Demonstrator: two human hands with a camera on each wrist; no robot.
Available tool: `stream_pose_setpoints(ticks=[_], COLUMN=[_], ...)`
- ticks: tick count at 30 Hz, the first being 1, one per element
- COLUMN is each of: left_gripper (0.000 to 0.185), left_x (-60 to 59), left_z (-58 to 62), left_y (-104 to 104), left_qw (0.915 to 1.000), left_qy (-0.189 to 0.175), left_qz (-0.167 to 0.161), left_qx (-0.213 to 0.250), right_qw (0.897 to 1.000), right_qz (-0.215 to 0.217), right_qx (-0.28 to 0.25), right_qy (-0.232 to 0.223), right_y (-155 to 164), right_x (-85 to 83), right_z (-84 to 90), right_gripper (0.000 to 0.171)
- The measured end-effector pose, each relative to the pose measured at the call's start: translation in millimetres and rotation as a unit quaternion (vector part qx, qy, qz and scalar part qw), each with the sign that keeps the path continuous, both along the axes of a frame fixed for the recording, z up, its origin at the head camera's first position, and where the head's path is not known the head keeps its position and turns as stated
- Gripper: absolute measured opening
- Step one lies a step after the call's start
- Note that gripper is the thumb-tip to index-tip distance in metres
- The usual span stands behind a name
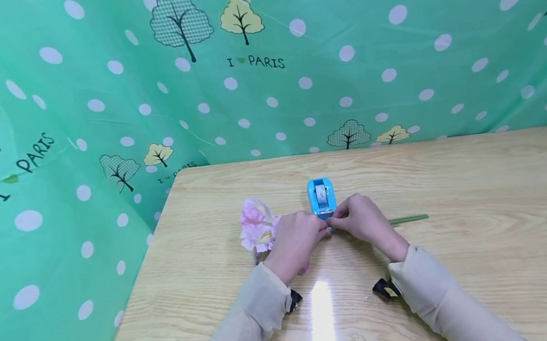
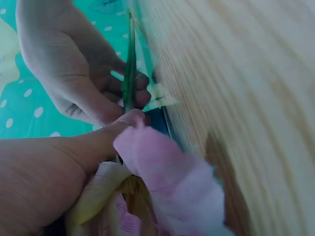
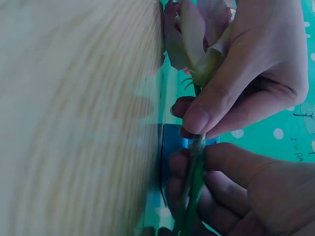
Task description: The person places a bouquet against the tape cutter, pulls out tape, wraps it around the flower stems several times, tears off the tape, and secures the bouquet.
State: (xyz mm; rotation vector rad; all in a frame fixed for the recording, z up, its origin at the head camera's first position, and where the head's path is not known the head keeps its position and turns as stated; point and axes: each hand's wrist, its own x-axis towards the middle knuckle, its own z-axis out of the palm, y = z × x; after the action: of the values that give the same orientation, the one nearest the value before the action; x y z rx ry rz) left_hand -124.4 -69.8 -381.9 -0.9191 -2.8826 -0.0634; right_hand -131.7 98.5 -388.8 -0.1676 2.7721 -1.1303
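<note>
Head view shows both hands meeting at the middle of a wooden tabletop (image 1: 472,259), just in front of a blue tape dispenser (image 1: 321,196) that stands toward the far edge. The left hand (image 1: 295,241) pinches an artificial flower where the bloom joins the stem, thumb and fingers curled round it; the pink bloom (image 1: 257,231) sticks out to the left of that hand, low over the wood. The right hand (image 1: 363,221) grips the green stem (image 1: 409,219) just beside the left, fingers curled round it, and the free end of the stem runs out to the right, lying along the tabletop. Left wrist view shows the left thumb on the stem (image 2: 130,73) right at the base of the petals (image 2: 172,182), with the right hand's (image 2: 74,69) fingers wrapped round the stem beyond and a small pale scrap, perhaps tape, near them. Right wrist view shows the two hands almost touching on the stem (image 3: 194,182), the dispenser's (image 3: 172,142) blue body just behind. Green spotted cloth (image 1: 390,34) with printed trees hangs behind and to the left of the tabletop.
</note>
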Motion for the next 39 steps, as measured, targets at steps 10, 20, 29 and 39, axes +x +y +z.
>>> stream_pose_setpoints(ticks=[10,20,29,39], left_gripper=[0.017,0.014,0.013,0.013], left_x=[1.1,5.0,6.5,5.7], left_z=[5.1,17.6,26.4,28.4], left_y=[-1.9,-5.9,-9.2,-12.7], left_qw=[0.9992,0.9931,0.9872,0.9883], left_qy=[0.001,0.064,0.077,0.070], left_qz=[-0.007,-0.034,-0.055,-0.046], left_qx=[0.038,0.092,0.129,0.128], right_qw=[0.999,0.999,0.999,0.986], right_qz=[0.014,0.029,0.028,0.098], right_qx=[-0.012,-0.028,-0.017,-0.020], right_qy=[-0.031,-0.029,0.017,0.136], right_y=[10.9,18.8,20.8,17.6], right_x=[1.5,5.2,12.3,16.0], right_z=[8.5,20.2,32.8,45.6], right_gripper=[0.027,0.034,0.028,0.011])
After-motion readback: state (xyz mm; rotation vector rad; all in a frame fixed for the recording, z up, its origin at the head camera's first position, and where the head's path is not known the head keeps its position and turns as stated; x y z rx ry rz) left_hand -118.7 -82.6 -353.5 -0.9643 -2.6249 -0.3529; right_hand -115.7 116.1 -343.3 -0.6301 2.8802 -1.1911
